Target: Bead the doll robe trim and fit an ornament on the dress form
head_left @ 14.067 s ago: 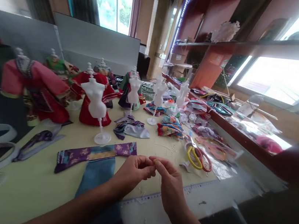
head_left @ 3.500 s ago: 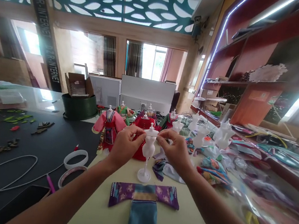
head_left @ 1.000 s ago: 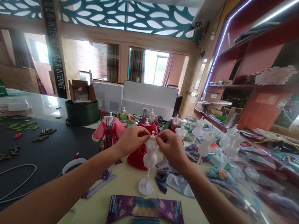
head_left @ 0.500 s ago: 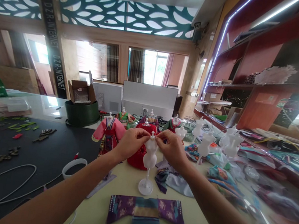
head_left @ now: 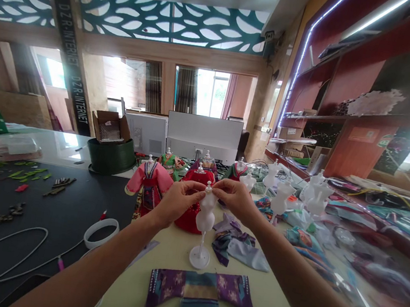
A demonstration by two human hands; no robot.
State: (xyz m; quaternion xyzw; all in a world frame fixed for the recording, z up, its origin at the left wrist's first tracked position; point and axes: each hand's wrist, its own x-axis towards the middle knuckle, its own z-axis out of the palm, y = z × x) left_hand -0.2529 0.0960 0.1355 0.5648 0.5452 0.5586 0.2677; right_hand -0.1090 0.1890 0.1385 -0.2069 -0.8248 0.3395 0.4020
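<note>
A small white dress-form mannequin [head_left: 205, 220] stands upright on its round base in the middle of the table. My left hand [head_left: 179, 198] is at the left side of its neck, thumb and fingertips pinched together. From the other side my right hand [head_left: 235, 198] pinches at the same height, close to the neck. Whatever lies between the fingertips is too small to make out. In front of the base a purple and teal doll garment [head_left: 201, 291] is spread flat. Behind my left hand is a red doll dress [head_left: 189, 217] on another form.
A pink doll robe [head_left: 149, 184] on a form stands at left. Bare white mannequins [head_left: 282, 197] and heaped fabric pieces [head_left: 303, 241] lie to the right. A roll of white tape [head_left: 101, 233] and a white cable [head_left: 0, 277] are near my left forearm. Monitors [head_left: 203, 135] stand behind.
My left hand has turned slightly, its fingers now flatter toward the neck. My right hand stays nearly in place at the neck. The mannequin and garment have not moved.
</note>
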